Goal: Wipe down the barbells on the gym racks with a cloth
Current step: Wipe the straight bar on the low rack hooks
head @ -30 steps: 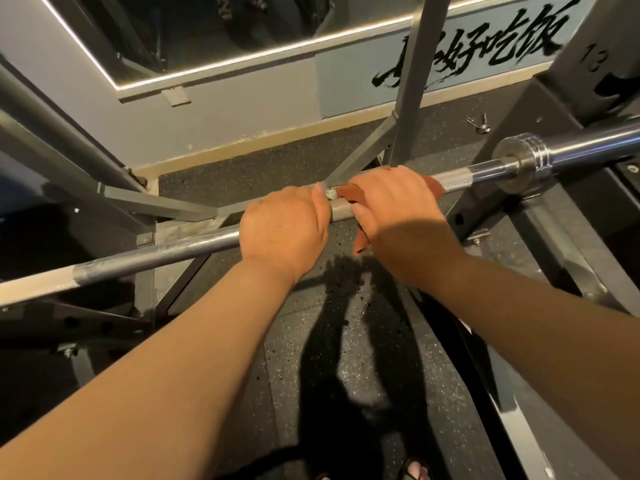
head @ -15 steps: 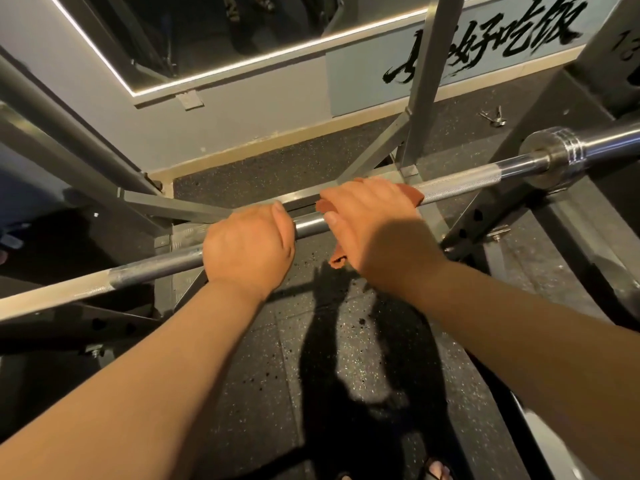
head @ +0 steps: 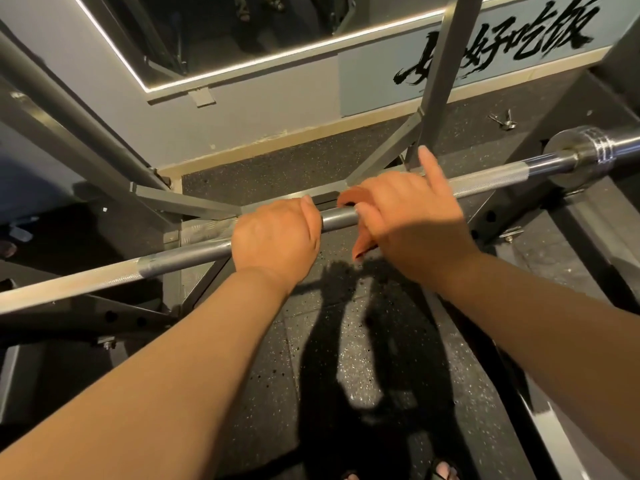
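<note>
In the head view, the long steel barbell lies across the rack from near left to far right. The left hand is clenched around its smooth middle stretch. Just to the right, the right hand presses a small rust-orange cloth onto the shaft with curled fingers, the forefinger sticking up free. One flap of the cloth hangs below the bar. The wipe seems to be under way at mid-shaft. No difference in cleanliness shows along the metal, so how much is done cannot be told. Judging by where the cloth sits, the knurled length running right to the thick chromed sleeve and the knurled length left of the left hand probably remain, as may any other bars. The grey steel rack upright rises just beyond the right hand, and its angled braces cross under the bar, so long strokes may brush them. A metal spring clip lies on the speckled black rubber floor far right, below a lit-edged wall mirror.
</note>
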Demonstrator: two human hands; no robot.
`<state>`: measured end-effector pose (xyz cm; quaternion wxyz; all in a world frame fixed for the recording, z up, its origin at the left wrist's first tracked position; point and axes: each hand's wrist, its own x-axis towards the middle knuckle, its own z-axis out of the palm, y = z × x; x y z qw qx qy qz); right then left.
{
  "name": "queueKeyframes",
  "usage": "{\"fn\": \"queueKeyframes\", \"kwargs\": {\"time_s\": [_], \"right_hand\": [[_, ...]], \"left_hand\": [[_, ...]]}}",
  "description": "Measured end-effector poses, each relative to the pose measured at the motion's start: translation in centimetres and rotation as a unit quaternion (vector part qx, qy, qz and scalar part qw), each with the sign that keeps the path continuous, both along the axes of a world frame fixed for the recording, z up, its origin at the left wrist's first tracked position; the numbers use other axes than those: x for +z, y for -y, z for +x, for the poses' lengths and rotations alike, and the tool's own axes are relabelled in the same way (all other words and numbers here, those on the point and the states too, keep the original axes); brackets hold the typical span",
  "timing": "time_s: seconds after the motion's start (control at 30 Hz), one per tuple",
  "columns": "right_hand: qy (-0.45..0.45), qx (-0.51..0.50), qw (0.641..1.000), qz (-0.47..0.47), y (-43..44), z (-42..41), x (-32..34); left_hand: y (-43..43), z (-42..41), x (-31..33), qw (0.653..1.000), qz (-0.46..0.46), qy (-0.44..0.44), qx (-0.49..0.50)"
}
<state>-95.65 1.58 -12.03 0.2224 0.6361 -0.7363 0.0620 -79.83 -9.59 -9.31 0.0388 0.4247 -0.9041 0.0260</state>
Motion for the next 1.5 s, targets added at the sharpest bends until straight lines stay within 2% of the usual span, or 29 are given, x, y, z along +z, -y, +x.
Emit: {"fn": "queueKeyframes", "kwargs": {"time_s": [0.07,0.1,0.13,0.23,0.3,0.4,0.47,0.53,0.6,0.67,0.7,0.77,0.87,0.93,1.03,1.17,1.23,1.3,1.4,1.43,1.5], "right_hand": [[-0.084,-0.053,0.993,-0.06,-0.1,-0.5,-0.2],[-0.093,-0.094,0.985,-0.111,0.0,-0.2,-0.4],[-0.078,-0.134,0.977,-0.15,0.3,0.5,-0.6],[0.058,-0.2,0.957,-0.2,2.1,3.7,-1.1],[0.132,-0.174,0.96,-0.176,3.1,5.8,-1.2],[0.143,-0.055,0.981,-0.115,3.0,7.1,-1.3],[0.104,0.04,0.988,-0.111,2.4,5.5,-0.1],[0.012,0.088,0.991,-0.099,1.4,2.6,0.0],[-0.004,0.018,0.997,-0.075,0.5,0.7,-0.5],[0.079,-0.12,0.986,-0.084,0.8,2.3,-0.9],[0.113,-0.156,0.978,-0.081,1.5,3.9,-1.0],[0.136,-0.144,0.978,-0.06,3.2,7.5,-0.7],[0.202,-0.053,0.976,-0.069,4.0,10.0,-0.1],[0.233,0.006,0.971,-0.05,3.5,8.4,0.0],[0.204,0.054,0.977,0.026,2.5,4.9,0.7],[0.187,-0.051,0.981,0.012,3.2,6.0,-0.1],[0.276,-0.114,0.952,-0.067,4.1,8.7,-0.1],[0.323,-0.134,0.932,-0.097,4.9,11.0,0.0],[0.3,-0.06,0.948,-0.086,4.4,11.6,-0.1],[0.264,-0.026,0.961,-0.071,3.8,10.8,-0.1],[0.133,0.035,0.989,-0.05,2.4,8.7,-0.5]], "left_hand": [[-0.2,0.9,0.3,1.0,0.003,-0.016,-0.021],[-0.1,1.8,0.4,1.0,0.0,-0.026,-0.015],[0.2,2.8,0.2,0.999,-0.007,-0.034,0.0],[1.4,5.9,-0.3,0.998,-0.023,-0.044,0.028],[1.8,6.3,-0.2,0.999,-0.033,-0.037,0.018],[1.7,5.6,0.0,0.999,-0.053,-0.002,0.011],[1.9,5.5,0.0,0.999,-0.054,-0.002,0.009],[2.2,5.7,-0.2,0.998,-0.055,-0.008,0.007],[2.2,5.7,-0.3,0.999,-0.053,-0.005,0.006],[2.1,5.7,-0.2,0.999,-0.052,0.006,0.012],[2.1,5.7,-0.2,0.998,-0.052,0.012,0.014],[2.3,5.6,-0.1,0.998,-0.055,0.016,0.015],[2.2,5.7,0.0,0.999,-0.039,0.015,0.026],[2.4,5.9,-0.1,1.0,-0.022,0.008,0.02],[2.8,7.0,-0.2,0.999,0.004,-0.035,-0.022],[3.1,9.5,-0.5,0.996,0.003,-0.088,-0.026],[4.0,10.7,-0.9,0.996,-0.01,-0.082,0.011],[4.6,11.2,-1.1,0.997,-0.011,-0.069,0.039],[4.4,10.6,-0.7,0.995,-0.006,-0.081,0.056],[4.3,10.5,-0.7,0.994,-0.008,-0.09,0.059],[4.3,10.6,-0.8,0.993,-0.018,-0.107,0.052]]}}
